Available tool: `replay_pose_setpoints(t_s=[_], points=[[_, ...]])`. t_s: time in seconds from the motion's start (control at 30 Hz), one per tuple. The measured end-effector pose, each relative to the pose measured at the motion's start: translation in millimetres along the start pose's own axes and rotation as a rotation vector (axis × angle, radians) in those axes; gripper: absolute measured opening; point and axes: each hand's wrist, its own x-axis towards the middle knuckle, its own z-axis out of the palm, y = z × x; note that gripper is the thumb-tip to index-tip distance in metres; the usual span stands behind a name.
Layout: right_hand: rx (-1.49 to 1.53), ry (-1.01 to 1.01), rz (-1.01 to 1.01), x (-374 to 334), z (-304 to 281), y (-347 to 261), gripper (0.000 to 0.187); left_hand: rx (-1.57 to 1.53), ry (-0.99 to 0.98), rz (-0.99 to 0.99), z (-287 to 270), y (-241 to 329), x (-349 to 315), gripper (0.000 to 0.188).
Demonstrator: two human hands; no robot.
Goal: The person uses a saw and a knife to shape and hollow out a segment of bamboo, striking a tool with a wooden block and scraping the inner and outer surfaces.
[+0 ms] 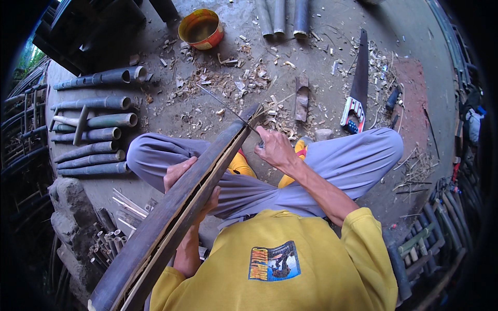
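A long dark bamboo pole (176,207) lies slantwise across my lap, from the lower left to beyond my knees. A lengthwise split with pale edges runs along its right side. From beneath, my left hand (179,172) grips the pole, fingers showing on one side and the thumb side on the other. My right hand (275,149) is closed around the handle of a long thin knife (220,101) near the pole's far end. The blade crosses over that end and points up to the left; the fist hides its handle.
Several bamboo tubes (98,122) lie at the left, above a rough stone block (75,212). A red-yellow bowl (201,30) stands far off. A handsaw (358,83) and a curved bamboo piece (301,98) lie ahead among wood chips (238,83). More bamboo (423,241) lies at the lower right.
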Motion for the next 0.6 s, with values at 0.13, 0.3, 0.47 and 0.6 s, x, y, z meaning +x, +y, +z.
replay_pose_setpoints(t_s=[0.13, 0.3, 0.47, 0.6], points=[[0.076, -0.006, -0.101, -13.2, -12.6, -28.6, 0.041, 0.052, -0.010, -0.019, -3.9, -5.2, 1.7, 0.063], [0.030, -0.006, 0.068, 15.2, 6.8, 18.4, 0.040, 0.096, -0.048, -0.039, -2.3, -1.7, 6.2, 0.062], [0.043, -0.002, 0.024, 6.0, 6.4, 6.5, 0.041, 0.046, -0.012, -0.278, -7.5, -28.6, -29.7, 0.062], [0.021, -0.002, -0.013, 19.9, 7.0, 12.4, 0.037, 0.112, -0.011, -0.142, -10.4, -22.2, -5.0, 0.062]])
